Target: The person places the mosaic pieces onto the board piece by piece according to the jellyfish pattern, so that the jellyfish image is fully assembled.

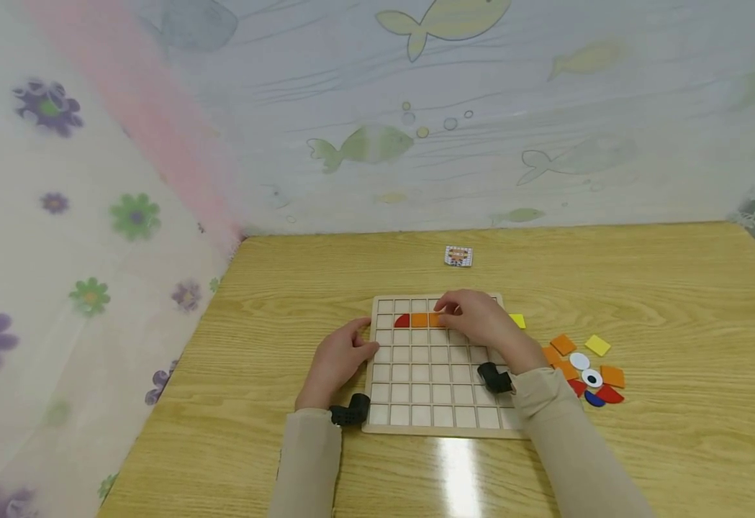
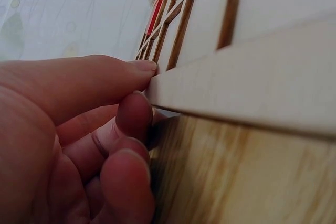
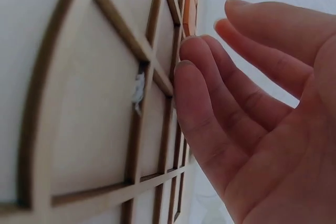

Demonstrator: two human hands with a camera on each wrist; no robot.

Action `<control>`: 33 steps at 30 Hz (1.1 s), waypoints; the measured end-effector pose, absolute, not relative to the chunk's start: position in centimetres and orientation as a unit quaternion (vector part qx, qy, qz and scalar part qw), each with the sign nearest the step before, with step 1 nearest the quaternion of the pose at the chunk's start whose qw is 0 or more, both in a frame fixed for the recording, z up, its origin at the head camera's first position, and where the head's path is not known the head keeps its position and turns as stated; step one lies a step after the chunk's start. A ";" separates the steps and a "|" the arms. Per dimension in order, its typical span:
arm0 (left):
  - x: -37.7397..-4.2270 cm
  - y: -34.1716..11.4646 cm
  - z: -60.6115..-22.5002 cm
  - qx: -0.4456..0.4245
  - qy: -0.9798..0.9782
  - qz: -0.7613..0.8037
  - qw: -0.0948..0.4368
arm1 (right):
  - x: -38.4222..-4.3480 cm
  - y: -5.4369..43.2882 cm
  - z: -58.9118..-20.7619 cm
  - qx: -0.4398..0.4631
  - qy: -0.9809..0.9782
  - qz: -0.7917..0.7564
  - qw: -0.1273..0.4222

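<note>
A pale wooden grid board [image 1: 438, 434] lies on the table with square cells. Its second row holds a red quarter-round tile [image 1: 403, 321] and orange square tiles [image 1: 419, 320] beside it. My left hand [image 1: 338, 363] holds the board's left edge, thumb on the frame and the other fingers bent against the side, as the left wrist view shows. Over the upper right part of the board is my right hand [image 1: 481, 320], its fingertips at the rightmost visible orange tile. In the right wrist view its fingers are loosely bent, with no tile visible between them.
Right of the board lie loose tiles: orange squares [image 1: 612, 376], a yellow square [image 1: 598, 345], a white disc [image 1: 579, 361], an eye disc [image 1: 591, 378], red pieces [image 1: 609, 394] and a blue piece [image 1: 594, 399]. A small printed card [image 1: 458, 256] lies behind the board.
</note>
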State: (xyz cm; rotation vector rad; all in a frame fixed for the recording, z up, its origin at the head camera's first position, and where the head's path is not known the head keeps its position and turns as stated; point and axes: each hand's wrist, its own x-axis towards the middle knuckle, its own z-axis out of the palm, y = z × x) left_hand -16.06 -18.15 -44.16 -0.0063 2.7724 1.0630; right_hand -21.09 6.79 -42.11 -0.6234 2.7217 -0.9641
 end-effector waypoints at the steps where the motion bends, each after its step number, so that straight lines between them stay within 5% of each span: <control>1: -16.1 -18.1 -44.2 -0.002 0.930 0.358 0.087 | -21.1 6.8 -42.1 -0.211 0.917 -0.325 0.095; 33: -16.1 -18.1 -44.1 -0.014 0.923 0.373 0.093 | -16.8 16.8 -40.6 -0.176 0.938 -0.283 0.098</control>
